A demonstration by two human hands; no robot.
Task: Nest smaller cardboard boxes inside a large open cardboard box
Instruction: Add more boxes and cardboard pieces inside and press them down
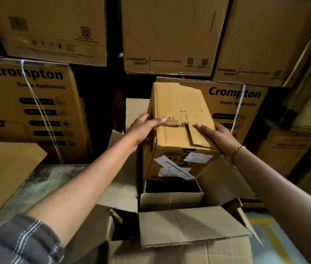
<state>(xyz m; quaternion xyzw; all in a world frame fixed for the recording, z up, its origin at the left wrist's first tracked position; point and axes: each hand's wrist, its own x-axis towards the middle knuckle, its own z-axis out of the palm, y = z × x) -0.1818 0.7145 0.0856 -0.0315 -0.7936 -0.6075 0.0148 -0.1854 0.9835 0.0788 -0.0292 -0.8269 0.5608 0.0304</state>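
Head view looks down on two bare forearms reaching toward the far stack, both hands holding one worn tan cardboard box [181, 130] with a torn, dented top. The left hand [145, 128] grips its left upper edge, thumb laid on the top face and fingers curled round the side. The right hand [217, 138] clamps the right upper edge the same way, thumb on top. Three white paper labels [177, 172] are stuck on the near face of this box. It hangs in the air, tilted, just above one smaller open brown box [171, 199], which stands inside one large open cardboard box [189, 225] whose flaps are spread outward near the viewer. One gold chain bracelet [235, 155] circles the right wrist, and one grey striped sleeve [21, 242] is rolled up on the left arm. Behind, two cartons printed Crompton Home Appliances [27, 101] sit left and right, each crossed by white strapping. One flat cardboard sheet [4, 168] lies at the left.
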